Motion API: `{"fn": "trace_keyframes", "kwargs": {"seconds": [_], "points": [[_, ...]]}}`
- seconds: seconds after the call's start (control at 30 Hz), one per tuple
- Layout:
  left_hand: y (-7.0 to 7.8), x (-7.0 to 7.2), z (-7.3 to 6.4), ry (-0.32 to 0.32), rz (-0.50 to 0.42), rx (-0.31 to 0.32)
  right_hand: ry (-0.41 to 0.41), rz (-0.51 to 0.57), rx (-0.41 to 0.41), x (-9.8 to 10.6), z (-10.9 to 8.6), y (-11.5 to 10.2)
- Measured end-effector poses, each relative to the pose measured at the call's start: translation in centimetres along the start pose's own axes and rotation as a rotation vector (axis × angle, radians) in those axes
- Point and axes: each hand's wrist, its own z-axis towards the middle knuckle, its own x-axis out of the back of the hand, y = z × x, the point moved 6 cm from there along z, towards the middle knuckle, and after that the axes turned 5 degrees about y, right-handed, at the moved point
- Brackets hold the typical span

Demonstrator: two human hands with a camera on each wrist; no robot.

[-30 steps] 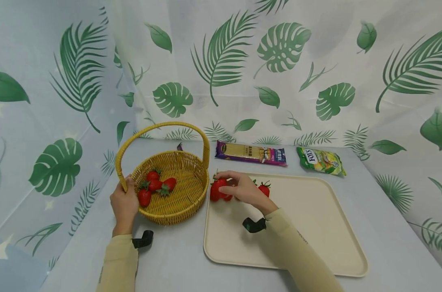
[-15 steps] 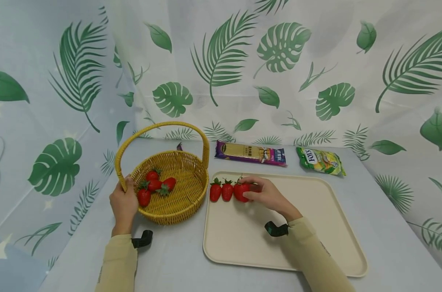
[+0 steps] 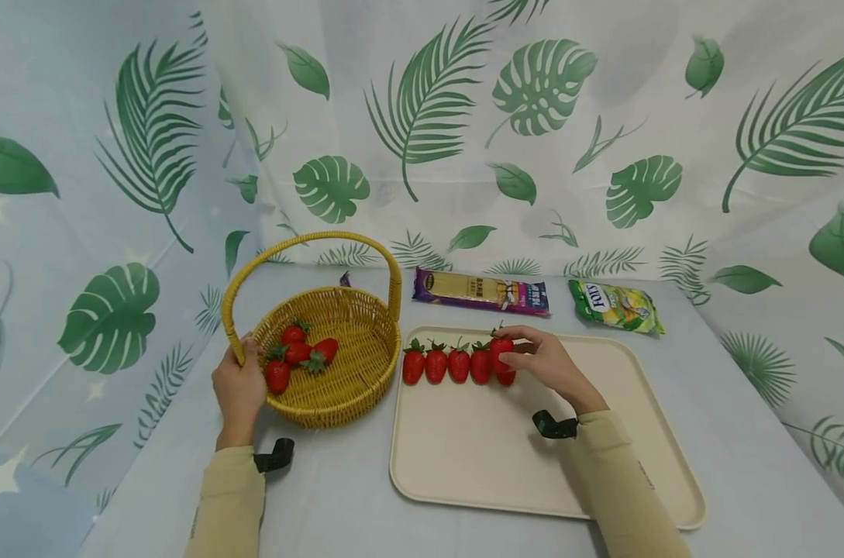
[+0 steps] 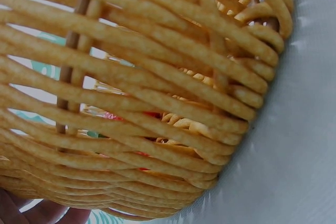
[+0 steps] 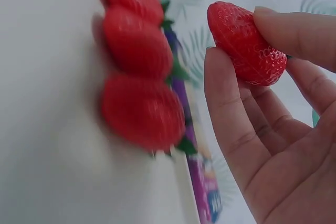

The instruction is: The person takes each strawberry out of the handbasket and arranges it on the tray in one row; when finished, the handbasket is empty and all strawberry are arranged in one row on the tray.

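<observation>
My right hand (image 3: 549, 364) pinches a strawberry (image 5: 245, 43) between thumb and fingers, above the right end of a row of strawberries (image 3: 459, 363) on the beige tray (image 3: 491, 457). In the right wrist view the held one is apart from the row (image 5: 140, 111). My left hand (image 3: 240, 387) grips the rim of the yellow wicker basket (image 3: 331, 418) at the base of its handle; a few fingertips (image 4: 44, 212) show under the weave in the left wrist view. Several strawberries (image 3: 296, 353) lie in the basket's left half.
Behind the tray lie a purple-and-gold packet (image 3: 480, 291) and a green FOX'S bag (image 3: 615, 306). The basket's tall arched handle (image 3: 324, 236) rises left of the tray. A leaf-patterned cloth (image 3: 428, 209) hangs at the back and sides.
My right hand has moved rightward along the row from the tray's left end, uncovering the strawberries there, and now holds one above the right end. The left hand stays on the basket.
</observation>
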Motion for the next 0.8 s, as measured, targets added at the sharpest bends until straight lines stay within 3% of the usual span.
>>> {"fn": "trace_keyframes", "kwargs": {"seconds": [0.2, 0.4, 0.8], "points": [[0.1, 0.0, 0.0, 0.013, 0.021, -0.015, 0.052, 0.013, -0.036, 2.5, -0.6, 1.4], [0.2, 0.1, 0.0, 0.012, 0.025, -0.018, 0.078, -0.047, -0.071, 4.4, -0.8, 3.2], [0.1, 0.0, 0.1, 0.011, 0.015, -0.021, 0.03, -0.152, -0.155, 4.7, -0.6, 5.7]]}}
